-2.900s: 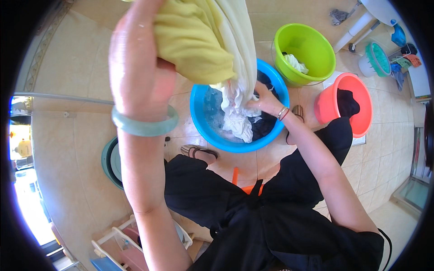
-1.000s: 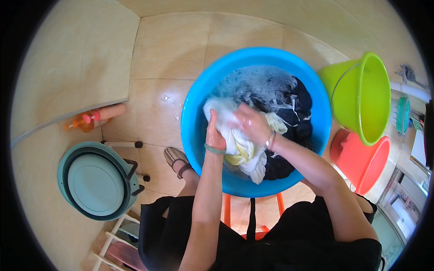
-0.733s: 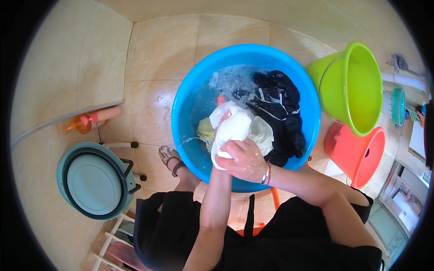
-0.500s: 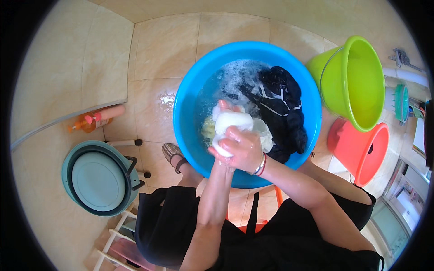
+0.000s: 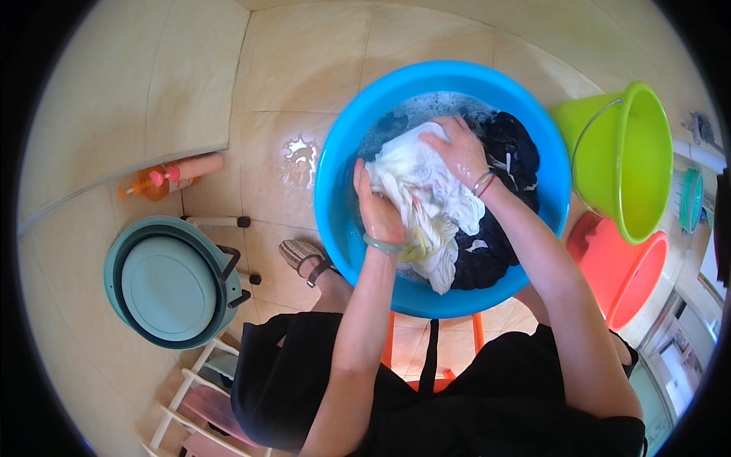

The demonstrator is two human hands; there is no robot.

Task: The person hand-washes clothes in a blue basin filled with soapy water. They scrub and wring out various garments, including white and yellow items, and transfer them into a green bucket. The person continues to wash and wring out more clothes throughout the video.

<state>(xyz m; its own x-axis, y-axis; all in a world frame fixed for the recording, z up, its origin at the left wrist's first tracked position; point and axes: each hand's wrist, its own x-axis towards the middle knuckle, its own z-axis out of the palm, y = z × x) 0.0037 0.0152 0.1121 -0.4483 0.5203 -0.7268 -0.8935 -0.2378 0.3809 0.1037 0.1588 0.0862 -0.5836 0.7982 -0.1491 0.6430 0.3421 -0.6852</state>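
Observation:
A wet white garment (image 5: 430, 186), with a yellowish patch on its lower part, hangs bunched over soapy water in a round blue basin (image 5: 329, 190). My left hand (image 5: 378, 209) grips its left edge, thumb up and the other fingers partly hidden by the cloth. At the upper right of the garment, my right hand (image 5: 461, 154) holds it with thumb and fingers around the fabric. Black clothing (image 5: 512, 152) with white trim lies soaked along the basin's right side, partly behind my right forearm.
A lime green bucket (image 5: 646, 164) and a coral red bucket (image 5: 636, 282) stand right of the basin. To the left are a grey-green folding basin (image 5: 167, 293), pump bottles (image 5: 186, 169) by the wall and a white rack (image 5: 183, 404). Water wets the tiles (image 5: 299, 160).
My hands, earlier pressed together around a compact white wad, have moved apart. The white garment has spread out between them. The whole view has shifted slightly, with the basin now farther right.

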